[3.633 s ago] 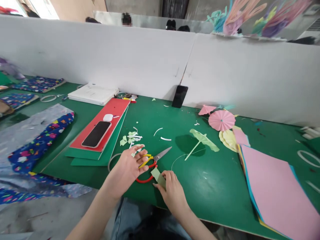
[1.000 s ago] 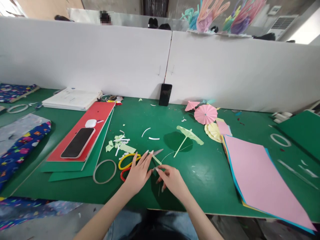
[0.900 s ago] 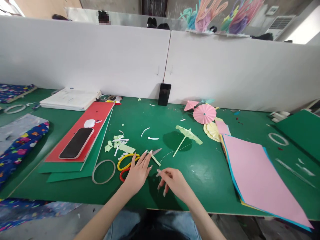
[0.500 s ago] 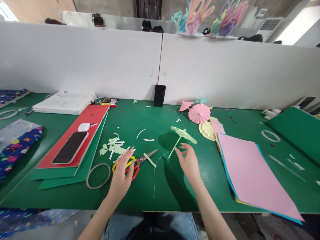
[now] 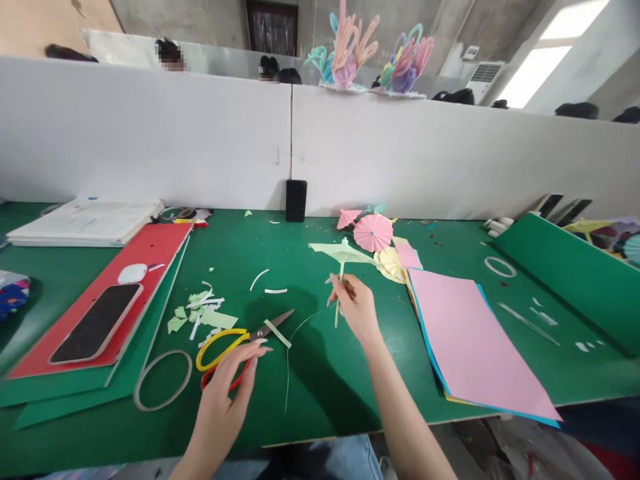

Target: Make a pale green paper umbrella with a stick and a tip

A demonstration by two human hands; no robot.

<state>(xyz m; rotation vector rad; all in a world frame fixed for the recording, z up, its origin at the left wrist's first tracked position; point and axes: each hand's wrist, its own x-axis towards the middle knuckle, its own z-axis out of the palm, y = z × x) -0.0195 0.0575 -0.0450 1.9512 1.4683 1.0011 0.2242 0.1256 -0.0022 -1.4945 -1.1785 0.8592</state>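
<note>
Over the bench there are two hands, one left hand and one right hand. Towards 1 o'clock are one green parasol and two pink parasols. One upright phone stands at 12 o'clock, one flat phone lies at 9. One pair of scissors and one large ring are at 8 o'clock. Two curved white strips lie loose at 11 o'clock; the pale scraps are too jumbled to count.

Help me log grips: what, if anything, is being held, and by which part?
The right hand holds the pale green paper umbrella by its stem. The left hand, open at the scissors, appears to hold nothing.
</note>
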